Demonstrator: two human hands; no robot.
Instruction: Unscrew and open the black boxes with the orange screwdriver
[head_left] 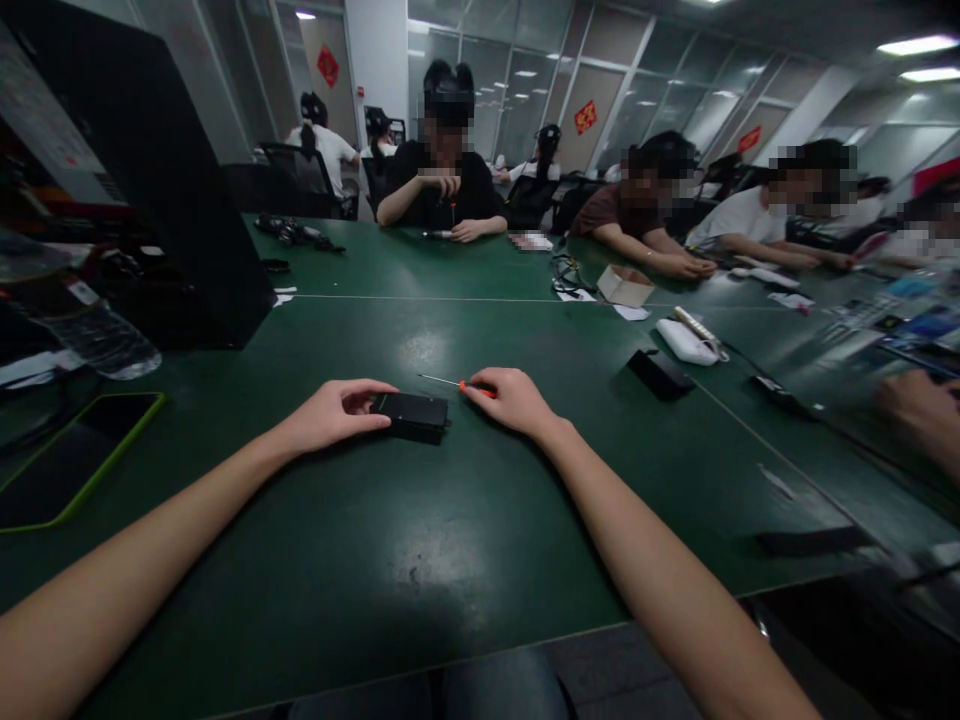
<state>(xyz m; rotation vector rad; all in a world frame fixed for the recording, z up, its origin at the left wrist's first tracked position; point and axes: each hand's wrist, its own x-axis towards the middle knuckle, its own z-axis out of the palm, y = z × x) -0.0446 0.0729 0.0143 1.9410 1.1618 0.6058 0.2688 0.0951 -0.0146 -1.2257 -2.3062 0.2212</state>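
Observation:
Fingers and thumb of my left hand [341,412] grip the left end of a small black box [414,412], which rests on the green table [480,500]. Small marks dot its upper face, and a little tab juts from its right end. A screwdriver [480,389] with an orange and black handle is in my right hand [517,400], the fingers closed round the handle. Its thin metal shaft points left, just behind the box, and I cannot tell whether the tip touches the table. My right hand lies on the table, a short gap from the box.
At left are a phone [75,455] with a green edge, a plastic bottle [105,325] and a tall black panel [150,170]. Right of my hands lie another black box [660,374], a white pouch [686,342] and an open carton [625,286]. Several people sit around, a co-worker's hand [922,410] at far right.

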